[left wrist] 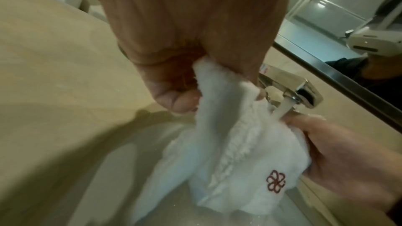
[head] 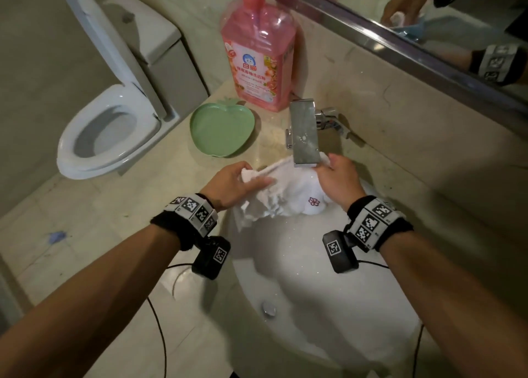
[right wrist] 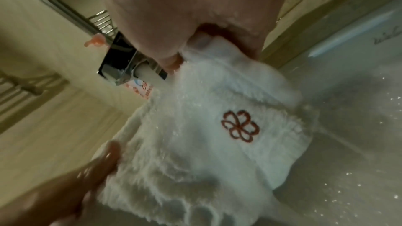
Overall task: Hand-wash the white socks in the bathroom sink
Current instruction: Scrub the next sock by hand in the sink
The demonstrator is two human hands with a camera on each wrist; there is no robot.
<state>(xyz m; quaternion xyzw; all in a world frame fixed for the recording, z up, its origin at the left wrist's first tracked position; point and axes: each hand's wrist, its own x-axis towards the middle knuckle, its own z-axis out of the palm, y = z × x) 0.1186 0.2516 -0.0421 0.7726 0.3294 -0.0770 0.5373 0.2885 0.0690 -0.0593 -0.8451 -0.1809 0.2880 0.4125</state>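
A fluffy white sock (head: 288,192) with a small red flower mark (head: 313,201) hangs stretched between both hands over the back of the white sink (head: 328,292). My left hand (head: 237,182) grips its left end (left wrist: 208,82) in curled fingers. On the other end, my right hand (head: 337,177) pinches the cloth (right wrist: 208,52) right under the chrome tap (head: 304,133). Water runs from the spout (left wrist: 282,109) onto the sock (right wrist: 195,143). The sink's drain plug (head: 269,308) lies below.
A pink detergent bottle (head: 258,52) stands on the beige counter (head: 177,183) behind the tap, with a green apple-shaped dish (head: 221,129) beside it. A toilet (head: 108,137) with raised lid is at left. A mirror (head: 428,9) runs along the back wall.
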